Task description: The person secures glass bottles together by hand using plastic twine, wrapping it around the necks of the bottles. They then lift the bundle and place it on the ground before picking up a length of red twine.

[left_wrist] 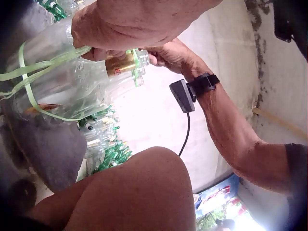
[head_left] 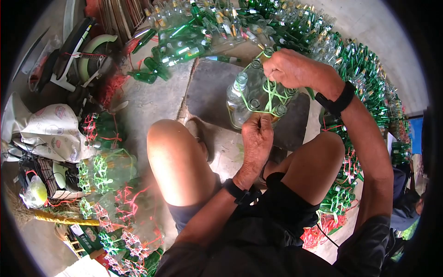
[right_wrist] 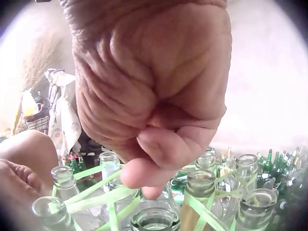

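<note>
A cluster of clear glass bottles [head_left: 236,94] stands upright between the knees, with light green plastic strap [head_left: 272,98] looped round and criss-crossed between the necks. At the near side of the cluster, my left hand [head_left: 257,136] pinches the strap; in the left wrist view two strands trail from its fingers along the bottles. Above the far right necks is my right hand [head_left: 295,69], its fingers curled and gripping strap. Seen from the right wrist, the fingertips [right_wrist: 144,178] are low among the bottle mouths, where strands run to them; part of the grip is hidden behind the fingers.
The bottles stand on a dark slab [head_left: 210,87] on the concrete floor. Loose green and clear bottles [head_left: 184,51] are heaped along the far side and right. Strapped bottle bundles [head_left: 113,171] line the left. A white sack [head_left: 50,131] and a fan [head_left: 94,57] lie beyond them.
</note>
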Tool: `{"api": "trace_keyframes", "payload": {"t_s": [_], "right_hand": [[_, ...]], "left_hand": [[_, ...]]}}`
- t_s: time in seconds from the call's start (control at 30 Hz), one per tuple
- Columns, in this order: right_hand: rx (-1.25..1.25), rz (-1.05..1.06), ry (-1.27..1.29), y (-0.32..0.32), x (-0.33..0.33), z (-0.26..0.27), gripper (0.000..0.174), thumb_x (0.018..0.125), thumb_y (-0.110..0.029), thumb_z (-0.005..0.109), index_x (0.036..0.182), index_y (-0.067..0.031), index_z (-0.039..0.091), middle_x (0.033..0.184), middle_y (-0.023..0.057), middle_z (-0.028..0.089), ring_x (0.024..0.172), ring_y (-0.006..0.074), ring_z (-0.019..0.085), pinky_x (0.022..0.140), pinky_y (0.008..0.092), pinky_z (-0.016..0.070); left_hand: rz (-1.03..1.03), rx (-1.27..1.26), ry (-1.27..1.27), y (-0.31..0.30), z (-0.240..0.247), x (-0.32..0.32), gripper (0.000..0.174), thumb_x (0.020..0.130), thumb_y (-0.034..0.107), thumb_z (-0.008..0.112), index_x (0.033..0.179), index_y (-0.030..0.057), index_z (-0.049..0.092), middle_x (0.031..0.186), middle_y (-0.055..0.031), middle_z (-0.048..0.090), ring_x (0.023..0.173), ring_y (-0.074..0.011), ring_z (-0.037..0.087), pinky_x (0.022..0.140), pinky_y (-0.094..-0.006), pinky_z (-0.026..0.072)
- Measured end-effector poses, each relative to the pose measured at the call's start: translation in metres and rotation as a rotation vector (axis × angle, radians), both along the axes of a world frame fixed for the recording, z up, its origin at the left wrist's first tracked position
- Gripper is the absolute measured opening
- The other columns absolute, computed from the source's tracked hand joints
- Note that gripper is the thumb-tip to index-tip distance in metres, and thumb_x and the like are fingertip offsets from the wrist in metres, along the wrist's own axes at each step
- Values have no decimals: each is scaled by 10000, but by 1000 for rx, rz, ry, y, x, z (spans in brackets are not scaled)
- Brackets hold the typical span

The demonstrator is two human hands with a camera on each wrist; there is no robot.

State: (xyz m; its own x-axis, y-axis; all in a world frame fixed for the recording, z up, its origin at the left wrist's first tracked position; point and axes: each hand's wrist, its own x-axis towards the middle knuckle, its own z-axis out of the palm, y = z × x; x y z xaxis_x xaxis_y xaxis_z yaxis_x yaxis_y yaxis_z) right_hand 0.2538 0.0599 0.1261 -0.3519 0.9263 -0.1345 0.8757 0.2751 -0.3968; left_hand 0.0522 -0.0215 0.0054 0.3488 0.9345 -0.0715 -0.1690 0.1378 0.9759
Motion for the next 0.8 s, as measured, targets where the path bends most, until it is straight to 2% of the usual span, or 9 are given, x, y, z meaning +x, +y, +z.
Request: {"api": "trace_keyframes", "payload": {"t_s": [0.07,0.17,0.23,0.27,0.33,0.43,0.57,0.8], "right_hand": [[-24,-1,-6,4,-1,1,136,865,-50,588,889,35,692,813,219,697,800,404,696,719,476,535],[-151,-96,-46,9,1,-2,141,860,-47,592,903,38,697,817,209,707,786,398,693,715,468,534],[-129,-63,-22,11,-1,-1,145,869,-41,578,903,41,693,781,196,692,726,348,700,656,462,529],[-131,-65,-21,11,-2,0,145,869,-41,578,903,41,693,781,196,692,726,348,700,656,462,529],[-251,-152,-16,10,-15,14,155,888,-25,549,925,53,677,801,181,690,654,290,694,583,430,522],[-215,-113,28,12,-13,5,164,911,-16,525,949,58,667,849,173,696,571,242,670,525,392,515],[-301,-150,11,13,-18,7,174,922,-6,510,974,58,664,899,180,707,524,232,651,521,376,529],[-313,-175,11,11,-13,2,161,951,-13,507,981,51,652,760,153,648,475,211,628,497,385,525]], "left_hand": [[4,10,18,0,3,-1,288,1050,149,553,949,-90,678,699,-105,612,669,-133,493,628,-357,465],[-8,-13,8,-1,-3,0,294,1057,149,549,940,-89,675,702,-101,608,678,-128,493,632,-349,464],[-12,-24,14,-1,-3,-1,296,1061,149,546,938,-89,672,707,-98,610,687,-124,499,642,-343,469],[-16,-33,19,-1,-3,0,299,1064,148,543,935,-89,670,712,-94,612,697,-120,504,651,-337,474],[-4,-34,-12,-2,0,2,300,1068,148,541,940,-91,668,722,-91,619,707,-117,511,664,-332,482],[0,-43,-41,-2,0,2,299,1072,147,540,954,-94,669,749,-90,642,722,-114,527,686,-327,496],[-12,-32,-64,-2,4,0,297,1074,142,535,968,-95,677,790,-101,684,723,-116,546,699,-326,506],[-34,-20,41,0,1,-3,276,1061,119,530,985,-81,705,780,-102,694,713,-123,566,680,-332,496]]}}
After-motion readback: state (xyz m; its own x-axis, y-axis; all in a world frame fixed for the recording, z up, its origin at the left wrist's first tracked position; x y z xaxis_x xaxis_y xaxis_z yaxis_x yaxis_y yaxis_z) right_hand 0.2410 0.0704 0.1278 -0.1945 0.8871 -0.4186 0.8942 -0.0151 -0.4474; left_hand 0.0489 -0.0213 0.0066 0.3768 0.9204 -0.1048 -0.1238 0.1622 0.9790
